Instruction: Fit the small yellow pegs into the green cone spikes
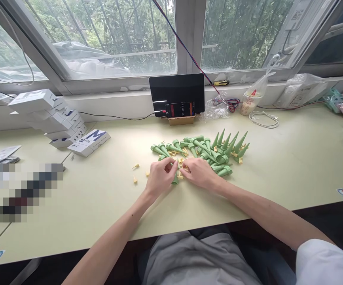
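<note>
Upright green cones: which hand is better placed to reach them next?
Probably the right hand: it is nearer the upright cones, while the left hand is farther away and appears to grip another cone.

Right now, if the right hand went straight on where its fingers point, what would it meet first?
The right hand would probably meet the green spike at the left hand, though depth among the nearby yellow pieces is unclear.
</note>
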